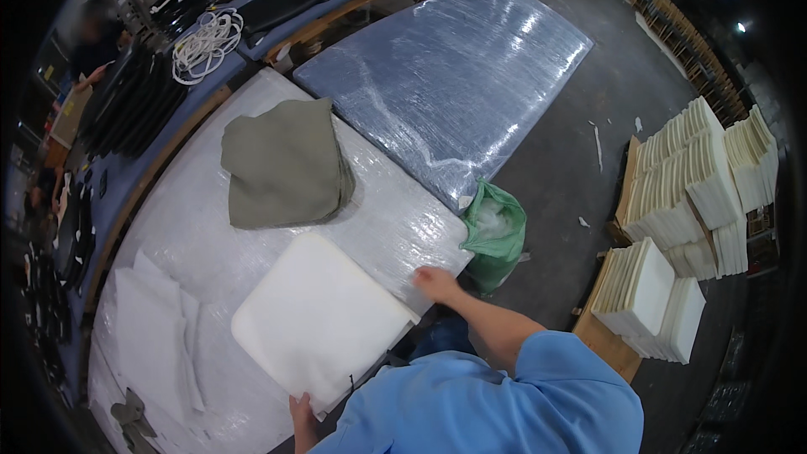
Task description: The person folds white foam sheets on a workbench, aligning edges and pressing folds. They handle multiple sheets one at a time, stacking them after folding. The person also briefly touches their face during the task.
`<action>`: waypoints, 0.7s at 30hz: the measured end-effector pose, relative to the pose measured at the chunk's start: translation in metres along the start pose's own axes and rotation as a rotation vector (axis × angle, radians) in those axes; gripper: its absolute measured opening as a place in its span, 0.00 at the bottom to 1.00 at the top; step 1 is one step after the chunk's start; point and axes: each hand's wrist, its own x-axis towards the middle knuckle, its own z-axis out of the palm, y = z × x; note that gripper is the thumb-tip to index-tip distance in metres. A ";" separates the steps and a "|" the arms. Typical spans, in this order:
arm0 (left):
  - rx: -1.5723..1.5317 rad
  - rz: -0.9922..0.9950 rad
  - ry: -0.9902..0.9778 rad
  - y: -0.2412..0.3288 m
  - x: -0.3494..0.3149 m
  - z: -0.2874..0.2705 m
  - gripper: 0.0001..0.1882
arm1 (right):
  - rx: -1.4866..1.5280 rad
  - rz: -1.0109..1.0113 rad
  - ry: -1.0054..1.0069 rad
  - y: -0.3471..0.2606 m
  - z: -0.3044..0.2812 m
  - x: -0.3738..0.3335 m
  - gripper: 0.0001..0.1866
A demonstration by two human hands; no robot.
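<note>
A white foam pad (324,315) with rounded corners lies flat on the plastic-wrapped table (403,227) in front of me. My left hand (303,411) grips its near edge at the lower left corner. Just beyond the pad's right corner, my right hand (435,284) is over the table's right edge with its fingers curled in; what they hold, if anything, is hidden. Farther up the table rests a stack of olive-grey fabric pieces (286,164). Thin white sheets (155,332) lie loosely to the left of the pad.
A green bag (496,240) with whitish stuffing hangs at the table's right edge. Beyond is a blue plastic-wrapped table (454,76). Stacked foam pads (647,294) stand at right. Across a blue workbench (160,139) with black pieces and white cord (208,44), other people work.
</note>
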 end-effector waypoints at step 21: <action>0.929 -0.165 -0.070 -0.101 -0.140 0.211 0.37 | 0.513 0.346 0.144 0.138 -0.280 0.105 0.14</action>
